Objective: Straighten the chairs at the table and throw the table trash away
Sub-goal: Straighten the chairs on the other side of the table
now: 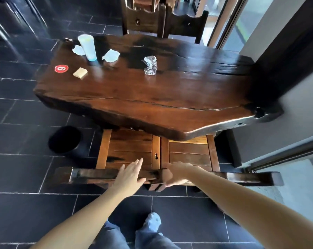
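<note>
Head view. Lower centre: two near chairs (127, 150) side by side, seats partly tucked under the table (134, 99). Left hand (129, 174) flat, fingers straight, resting on the left top rail. Right hand (175, 174) curled over the rail where both backs meet; which chair, not clear.

Upper left, on the tabletop: cup (88, 47), crumpled napkins (111, 55), plastic wrap (150, 65) further right. Left centre, on the floor: black bin (65, 139). Top centre: far chairs (143, 18).

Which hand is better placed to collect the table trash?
Likely the left hand: open on the chair back, with cup and bin on that side. The right hand grips the chair back.
</note>
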A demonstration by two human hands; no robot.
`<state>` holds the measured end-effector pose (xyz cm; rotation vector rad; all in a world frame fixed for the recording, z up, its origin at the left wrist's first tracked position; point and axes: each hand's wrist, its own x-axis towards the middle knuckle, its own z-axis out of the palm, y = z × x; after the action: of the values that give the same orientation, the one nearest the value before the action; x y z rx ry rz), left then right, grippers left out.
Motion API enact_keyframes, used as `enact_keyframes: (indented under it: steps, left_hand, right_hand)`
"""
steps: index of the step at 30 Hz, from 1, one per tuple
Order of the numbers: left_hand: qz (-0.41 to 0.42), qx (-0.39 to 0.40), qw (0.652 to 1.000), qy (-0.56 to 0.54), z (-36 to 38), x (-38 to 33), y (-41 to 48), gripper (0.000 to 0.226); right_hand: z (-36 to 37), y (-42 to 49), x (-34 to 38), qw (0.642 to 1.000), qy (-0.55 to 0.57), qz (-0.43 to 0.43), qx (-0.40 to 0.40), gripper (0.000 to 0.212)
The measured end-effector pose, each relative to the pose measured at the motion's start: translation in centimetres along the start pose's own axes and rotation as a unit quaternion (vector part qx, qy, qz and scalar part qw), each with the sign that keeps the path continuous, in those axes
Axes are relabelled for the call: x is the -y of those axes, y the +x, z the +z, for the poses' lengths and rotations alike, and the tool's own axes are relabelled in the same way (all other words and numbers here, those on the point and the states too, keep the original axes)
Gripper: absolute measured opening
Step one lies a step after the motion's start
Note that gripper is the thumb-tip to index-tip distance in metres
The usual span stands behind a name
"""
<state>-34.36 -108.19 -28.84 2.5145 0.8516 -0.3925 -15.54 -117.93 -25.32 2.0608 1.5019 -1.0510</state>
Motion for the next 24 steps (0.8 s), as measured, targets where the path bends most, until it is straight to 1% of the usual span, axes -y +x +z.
enact_keyframes:
  steps: [2,5,8,12,16,20,24]
  left_hand:
    - [0.006,-0.039,0.999,0.007,-1.7,0.9,-0.9,0.075]
    - [-0.029,-0.086,0.996,0.013,-4.5,3.3,-2.2,0.075]
    - [-0.072,-0.127,0.989,0.017,-7.5,7.1,-3.9,0.075]
    - [-0.104,-0.167,0.980,0.015,-10.8,13.2,-7.1,0.078]
    - [-0.137,-0.212,0.968,0.010,-13.1,20.3,-11.1,0.082]
    - [-0.193,-0.247,0.950,0.000,-15.1,27.8,-15.3,0.084]
    - [-0.253,-0.278,0.927,-0.016,-16.8,34.4,-19.8,0.074]
  right_hand:
    - [-0.1,0.1,1.4,0.997,0.041,-0.033,-0.056,0.087]
    - [-1.1,1.0,5.2,0.986,0.043,-0.065,-0.150,0.077]
    - [-3.7,1.7,10.6,0.970,0.051,-0.099,-0.217,0.074]
    - [-7.5,2.5,18.8,0.944,0.087,-0.130,-0.292,0.069]
    - [-9.5,4.0,27.7,0.923,0.157,-0.145,-0.319,0.066]
    - [-11.1,6.6,36.3,0.923,0.125,-0.182,-0.314,0.067]
    - [-13.2,8.6,44.0,0.917,0.099,-0.218,-0.320,0.066]
